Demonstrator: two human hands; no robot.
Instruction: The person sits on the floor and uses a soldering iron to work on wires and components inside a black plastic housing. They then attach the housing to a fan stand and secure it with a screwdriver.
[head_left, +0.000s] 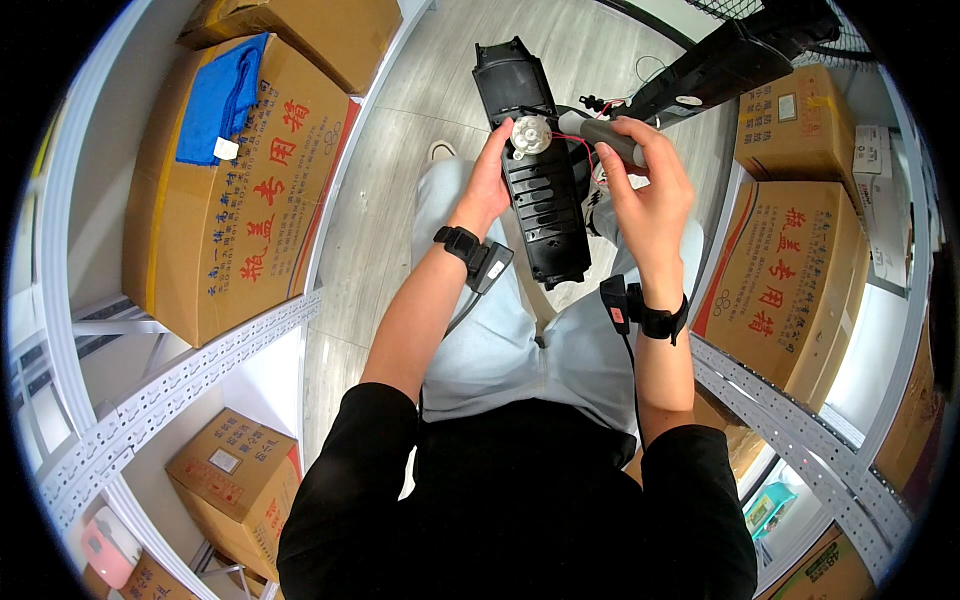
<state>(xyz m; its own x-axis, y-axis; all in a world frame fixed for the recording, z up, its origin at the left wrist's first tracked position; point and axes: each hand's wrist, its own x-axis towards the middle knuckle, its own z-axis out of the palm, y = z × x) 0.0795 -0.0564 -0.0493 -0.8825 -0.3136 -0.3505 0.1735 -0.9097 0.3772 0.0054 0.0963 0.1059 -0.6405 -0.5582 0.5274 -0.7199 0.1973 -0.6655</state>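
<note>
A long black plastic housing (545,215) with ribbed slots stands out above my lap, slightly tilted. My left hand (484,186) is closed on its left edge, thumb beside a clear round plastic part (531,136) that lies against the housing. In my right hand (654,190) is a grey cylindrical tool (606,138), gripped between thumb and fingers. Its lighter end points left at the clear part; whether the tip touches cannot be made out. Thin red wires (590,165) run behind the tool toward a second black plastic piece (715,75).
Cardboard boxes stand on metal shelving at left (250,180) and right (785,280). A blue cloth (222,98) hangs over the left box. Perforated shelf rails (190,400) flank my arms. A black mesh grille (725,8) is at the top right, near the second black piece.
</note>
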